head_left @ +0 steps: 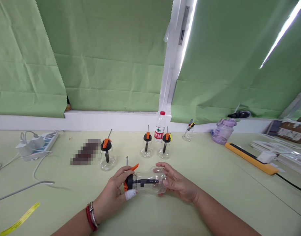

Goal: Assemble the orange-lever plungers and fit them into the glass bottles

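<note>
A clear waisted bottle (150, 184) lies on its side between my two hands, just above or on the table. Its black lid carries an orange lever (135, 167) and a thin metal rod, and a dark tube runs inside. My left hand (117, 186), with a white wrap on the thumb, is closed round the lid. At the other end, my right hand (181, 184) grips the rounded base. Three similar bottles stand upright beyond: one at left (108, 162), one in the middle (146, 151), one to its right (163, 152).
Behind stand a red-capped water bottle (160, 129), a small jar (188, 135) holding screwdrivers and a purple bottle (223, 131). An orange power strip (251, 159) lies right, a white one (42, 146) with cables left. A yellow strip (19, 220) lies front left.
</note>
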Demonstrator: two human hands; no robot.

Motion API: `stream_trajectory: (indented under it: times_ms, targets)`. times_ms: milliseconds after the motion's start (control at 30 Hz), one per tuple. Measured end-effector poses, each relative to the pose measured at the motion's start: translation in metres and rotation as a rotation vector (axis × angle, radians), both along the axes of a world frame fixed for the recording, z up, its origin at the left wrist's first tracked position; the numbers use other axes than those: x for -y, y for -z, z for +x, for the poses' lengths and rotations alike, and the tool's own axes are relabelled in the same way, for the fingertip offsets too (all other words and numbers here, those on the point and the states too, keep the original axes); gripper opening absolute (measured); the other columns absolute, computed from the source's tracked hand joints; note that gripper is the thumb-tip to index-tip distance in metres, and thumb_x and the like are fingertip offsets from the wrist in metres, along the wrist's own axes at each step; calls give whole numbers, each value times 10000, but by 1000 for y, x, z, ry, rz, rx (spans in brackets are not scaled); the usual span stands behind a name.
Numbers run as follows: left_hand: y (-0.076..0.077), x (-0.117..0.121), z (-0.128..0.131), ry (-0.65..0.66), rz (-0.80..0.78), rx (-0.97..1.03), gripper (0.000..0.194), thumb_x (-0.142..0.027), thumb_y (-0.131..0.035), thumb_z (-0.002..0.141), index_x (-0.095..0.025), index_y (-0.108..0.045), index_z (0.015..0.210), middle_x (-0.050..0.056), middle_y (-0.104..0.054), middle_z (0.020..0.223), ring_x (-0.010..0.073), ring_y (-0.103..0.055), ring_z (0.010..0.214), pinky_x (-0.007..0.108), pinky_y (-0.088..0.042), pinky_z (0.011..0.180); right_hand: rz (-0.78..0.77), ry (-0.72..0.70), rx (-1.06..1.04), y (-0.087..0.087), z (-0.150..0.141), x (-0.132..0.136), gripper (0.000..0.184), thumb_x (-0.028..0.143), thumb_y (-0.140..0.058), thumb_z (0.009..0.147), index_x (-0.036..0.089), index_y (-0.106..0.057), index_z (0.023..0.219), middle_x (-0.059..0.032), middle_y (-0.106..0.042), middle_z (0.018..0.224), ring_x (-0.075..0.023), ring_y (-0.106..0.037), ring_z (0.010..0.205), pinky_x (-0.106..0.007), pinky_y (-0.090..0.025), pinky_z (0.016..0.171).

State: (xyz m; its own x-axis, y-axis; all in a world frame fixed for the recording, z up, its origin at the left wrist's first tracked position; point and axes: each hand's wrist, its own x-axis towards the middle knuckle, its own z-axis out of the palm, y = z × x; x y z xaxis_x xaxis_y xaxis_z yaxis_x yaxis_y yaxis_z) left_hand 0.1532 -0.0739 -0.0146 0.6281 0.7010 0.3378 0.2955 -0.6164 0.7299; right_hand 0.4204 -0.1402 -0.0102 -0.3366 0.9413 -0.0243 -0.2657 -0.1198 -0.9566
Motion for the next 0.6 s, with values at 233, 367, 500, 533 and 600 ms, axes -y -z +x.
stream_trajectory:
  times_ms: [233,367,500,533,600]
  targets:
    - [2,0,-1,5,-7,13,431,-311,-642,793,-283,-556,1214,93,-474,1319,288,-515,1155,385,-517,899,-43,-49,62,9,2,-3,473,499,-593,823,232,-411,1169,-90,-592,1025,-234,-683,786,-293,-526,546]
    - [-4,2,1,17,-16,21,415,-293,-661,775,-239,-585,1179,119,-506,1281,287,-516,1164,372,-488,936,-83,-65,126,20,5,-7,517,648,-429,840,179,-436,1057,-77,-648,828,-186,-667,558,-223,-473,404]
    - [-9,3,1,56,-20,9,398,-290,-658,777,-219,-589,1163,126,-530,1246,272,-520,1164,346,-468,956,-49,-51,171,20,6,-8,576,673,-389,840,132,-510,999,-81,-636,763,-161,-637,540,-231,-473,426]
    - [-9,2,1,59,-19,-1,399,-298,-651,785,-220,-581,1170,126,-523,1255,270,-515,1170,349,-462,964,-24,-33,170,17,6,-7,563,648,-397,854,125,-528,1019,-88,-630,800,-161,-641,586,-244,-487,466]
    - [-7,1,0,43,-19,-18,411,-321,-635,800,-221,-560,1191,132,-499,1285,271,-502,1185,362,-453,975,31,4,157,10,5,-4,514,580,-475,861,157,-514,1151,-111,-596,987,-165,-647,707,-281,-511,565]
